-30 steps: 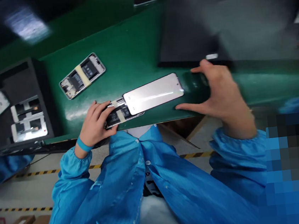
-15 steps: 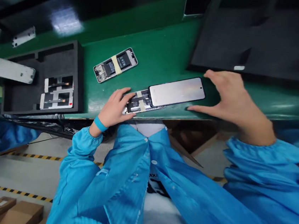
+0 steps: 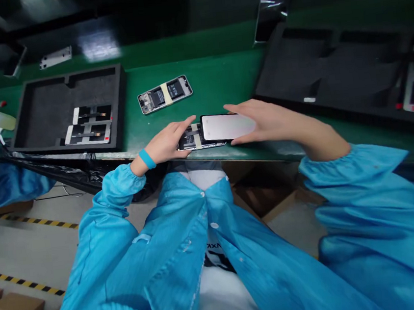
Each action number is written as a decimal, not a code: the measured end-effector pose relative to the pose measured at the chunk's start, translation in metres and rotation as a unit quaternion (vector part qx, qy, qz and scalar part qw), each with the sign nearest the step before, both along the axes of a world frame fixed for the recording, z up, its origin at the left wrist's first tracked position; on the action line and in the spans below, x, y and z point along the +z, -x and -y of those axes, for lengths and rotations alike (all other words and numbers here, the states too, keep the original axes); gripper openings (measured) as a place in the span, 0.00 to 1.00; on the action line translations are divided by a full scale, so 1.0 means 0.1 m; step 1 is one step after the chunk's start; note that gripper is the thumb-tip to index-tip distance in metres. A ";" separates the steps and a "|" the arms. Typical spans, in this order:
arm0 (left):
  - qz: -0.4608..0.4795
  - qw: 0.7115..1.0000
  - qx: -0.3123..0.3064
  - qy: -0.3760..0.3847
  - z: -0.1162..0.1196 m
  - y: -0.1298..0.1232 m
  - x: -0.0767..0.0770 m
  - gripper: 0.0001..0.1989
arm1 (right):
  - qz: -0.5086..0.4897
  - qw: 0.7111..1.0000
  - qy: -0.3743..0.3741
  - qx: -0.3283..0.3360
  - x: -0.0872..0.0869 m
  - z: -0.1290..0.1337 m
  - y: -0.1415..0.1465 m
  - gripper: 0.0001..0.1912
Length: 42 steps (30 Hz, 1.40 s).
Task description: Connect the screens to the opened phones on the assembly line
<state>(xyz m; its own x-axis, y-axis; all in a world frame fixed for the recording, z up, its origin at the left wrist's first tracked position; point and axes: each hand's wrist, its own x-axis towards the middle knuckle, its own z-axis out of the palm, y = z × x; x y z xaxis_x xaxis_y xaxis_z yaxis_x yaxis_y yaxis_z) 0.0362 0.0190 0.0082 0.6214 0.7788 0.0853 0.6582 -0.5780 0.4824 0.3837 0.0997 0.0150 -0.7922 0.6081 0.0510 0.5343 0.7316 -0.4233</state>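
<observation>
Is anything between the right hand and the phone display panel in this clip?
Nothing visible: the right hand rests on the display panel, whose left end overlaps the open phone housing held by the left hand.

Foam tray (image 3: 316, 64) just beyond right hand (image 3: 274, 125)

Head-worn view, above the blue smock (image 3: 186, 236), facing forward and down, close over the left hand (image 3: 167, 144) and right hand (image 3: 266, 124), green workbench (image 3: 222, 84) just beyond them

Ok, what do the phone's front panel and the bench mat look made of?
The front panel: likely glass, smooth and glossy, with a pale sheen across its face. The bench mat: probably green rubber or vinyl, semi-gloss, with soft highlights along its surface; the look can't settle which.
</observation>
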 end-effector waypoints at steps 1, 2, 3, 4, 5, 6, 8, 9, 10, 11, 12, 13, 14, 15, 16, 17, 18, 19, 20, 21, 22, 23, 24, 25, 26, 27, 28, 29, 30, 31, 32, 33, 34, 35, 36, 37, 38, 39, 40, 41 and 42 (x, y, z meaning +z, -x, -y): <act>0.014 1.000 -0.002 0.000 -0.01 0.02 -0.03 0.48 | 0.001 1.000 0.003 -0.004 0.01 0.02 0.02 0.57; 0.024 1.000 -0.003 -0.001 -0.02 0.04 -0.06 0.47 | 0.005 1.000 0.007 -0.006 0.02 0.03 0.03 0.59; 0.031 1.000 -0.002 -0.002 -0.02 0.05 -0.09 0.47 | 0.009 1.000 0.009 -0.008 0.03 0.04 0.04 0.61; 0.035 0.999 -0.002 -0.003 -0.03 0.05 -0.11 0.46 | 0.011 1.000 0.009 -0.010 0.04 0.05 0.05 0.62; 0.037 0.999 -0.001 -0.004 -0.04 0.05 -0.12 0.45 | 0.010 1.000 0.008 -0.012 0.05 0.06 0.05 0.62; 0.039 0.999 -0.002 -0.005 -0.04 0.05 -0.12 0.45 | 0.006 1.000 0.006 -0.015 0.05 0.06 0.05 0.62; 0.041 0.999 -0.010 -0.007 -0.05 0.04 -0.12 0.44 | -0.007 1.000 -0.001 -0.020 0.06 0.07 0.05 0.61; 0.042 0.999 -0.016 -0.009 -0.05 0.03 -0.12 0.44 | -0.014 1.000 -0.004 -0.021 0.06 0.07 0.04 0.60; 0.043 0.999 -0.020 -0.010 -0.05 0.03 -0.12 0.44 | -0.020 1.000 -0.006 -0.022 0.07 0.08 0.03 0.59; 0.043 0.999 -0.022 -0.011 -0.05 0.02 -0.12 0.44 | -0.024 0.999 -0.009 -0.023 0.08 0.08 0.02 0.58; 0.043 0.999 -0.022 -0.012 -0.05 0.02 -0.11 0.45 | -0.026 0.999 -0.011 -0.023 0.09 0.09 0.02 0.57; 0.042 0.999 -0.019 -0.013 -0.05 0.01 -0.11 0.46 | -0.027 0.999 -0.014 -0.024 0.10 0.10 0.02 0.56; 0.040 0.999 -0.015 -0.013 -0.05 0.00 -0.11 0.46 | -0.026 0.999 -0.017 -0.024 0.12 0.11 0.02 0.56; 0.037 0.999 -0.011 -0.012 -0.06 0.00 -0.11 0.45 | -0.023 0.999 -0.020 -0.024 0.15 0.12 0.03 0.56; 0.035 0.999 -0.009 -0.010 -0.06 -0.01 -0.11 0.44 | -0.019 0.999 -0.023 -0.022 0.17 0.13 0.04 0.56; 0.032 0.999 -0.007 -0.009 -0.07 -0.02 -0.11 0.43 | -0.015 0.999 -0.025 -0.020 0.19 0.13 0.05 0.57; 0.030 1.000 -0.005 -0.007 -0.08 -0.02 -0.11 0.43 | -0.011 0.999 -0.025 -0.017 0.21 0.13 0.07 0.58; 0.028 1.000 -0.004 -0.006 -0.09 -0.03 -0.12 0.43 | -0.008 1.000 -0.025 -0.016 0.23 0.14 0.08 0.59; 0.027 1.000 -0.003 -0.005 -0.10 -0.03 -0.13 0.44 | -0.006 1.000 -0.024 -0.016 0.24 0.13 0.09 0.59; 0.028 1.000 -0.003 -0.005 -0.12 -0.02 -0.13 0.45 | -0.004 1.000 -0.023 -0.016 0.25 0.13 0.10 0.59; 0.031 0.999 -0.005 -0.005 -0.12 -0.01 -0.14 0.46 | -0.002 1.000 -0.022 -0.018 0.25 0.13 0.10 0.59; 0.035 0.999 -0.009 -0.006 -0.13 0.00 -0.14 0.47 | -0.001 1.000 -0.022 -0.019 0.25 0.13 0.10 0.58; 0.039 0.999 -0.015 -0.008 -0.13 0.01 -0.14 0.48 | 0.000 1.000 -0.022 -0.019 0.26 0.12 0.11 0.58; 0.043 0.999 -0.019 -0.011 -0.13 0.02 -0.14 0.48 | 0.001 1.000 -0.022 -0.020 0.26 0.13 0.11 0.59; 0.044 0.999 -0.021 -0.016 -0.12 0.04 -0.13 0.48 | 0.001 1.000 -0.022 -0.021 0.26 0.13 0.11 0.59; 0.042 0.999 -0.020 -0.022 -0.11 0.05 -0.12 0.48 | 0.000 1.000 -0.022 -0.022 0.27 0.14 0.11 0.59; 0.039 0.999 -0.015 -0.029 -0.09 0.06 -0.11 0.48 | 0.000 0.999 -0.022 -0.023 0.27 0.14 0.11 0.59; 0.033 0.999 -0.007 -0.034 -0.07 0.07 -0.09 0.47 | -0.001 0.999 -0.022 -0.024 0.28 0.15 0.11 0.59; 0.026 0.999 0.002 -0.037 -0.06 0.08 -0.07 0.45 | -0.001 0.999 -0.022 -0.026 0.28 0.15 0.10 0.59; 0.017 0.999 0.011 -0.038 -0.04 0.08 -0.05 0.44 | -0.001 0.999 -0.022 -0.026 0.27 0.16 0.10 0.58; 0.007 0.999 0.019 -0.036 -0.02 0.08 -0.02 0.42 | -0.001 0.999 -0.022 -0.027 0.26 0.16 0.09 0.58; -0.003 0.999 0.025 -0.033 -0.01 0.07 0.00 0.41 | -0.001 0.999 -0.023 -0.028 0.24 0.15 0.08 0.57; -0.012 0.999 0.028 -0.029 -0.01 0.07 0.02 0.39 | -0.002 0.999 -0.023 -0.029 0.21 0.14 0.07 0.56; -0.018 0.999 0.030 -0.026 0.00 0.07 0.03 0.38 | -0.001 0.999 -0.020 -0.031 0.17 0.12 0.05 0.55; -0.020 0.999 0.030 -0.023 0.00 0.07 0.03 0.37 | 0.002 0.999 -0.016 -0.032 0.13 0.10 0.03 0.55; -0.018 0.999 0.028 -0.023 -0.01 0.07 0.03 0.36 | 0.008 0.999 -0.008 -0.034 0.09 0.08 0.01 0.56; -0.012 0.999 0.025 -0.024 -0.01 0.08 0.02 0.36 | 0.016 0.999 0.000 -0.038 0.05 0.06 -0.01 0.56; -0.004 0.999 0.022 -0.026 -0.01 0.09 0.00 0.37 | 0.025 0.999 0.008 -0.042 0.03 0.05 -0.03 0.57; 0.004 0.999 0.018 -0.027 -0.02 0.10 -0.02 0.38 | 0.033 0.998 0.016 -0.045 0.01 0.04 -0.04 0.58; 0.012 0.999 0.013 -0.027 -0.02 0.11 -0.04 0.39 | 0.038 0.998 0.023 -0.047 0.01 0.03 -0.06 0.58; 0.017 0.999 0.009 -0.026 -0.01 0.12 -0.06 0.41 | 0.040 0.998 0.028 -0.049 0.01 0.03 -0.07 0.57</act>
<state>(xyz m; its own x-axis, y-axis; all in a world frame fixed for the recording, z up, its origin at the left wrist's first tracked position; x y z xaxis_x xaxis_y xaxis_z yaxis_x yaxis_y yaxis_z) 0.0241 0.0205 0.0017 0.6034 0.7838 0.1466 0.6524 -0.5910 0.4744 0.3909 0.0964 0.0161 -0.7292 0.6828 -0.0452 0.6353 0.6511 -0.4153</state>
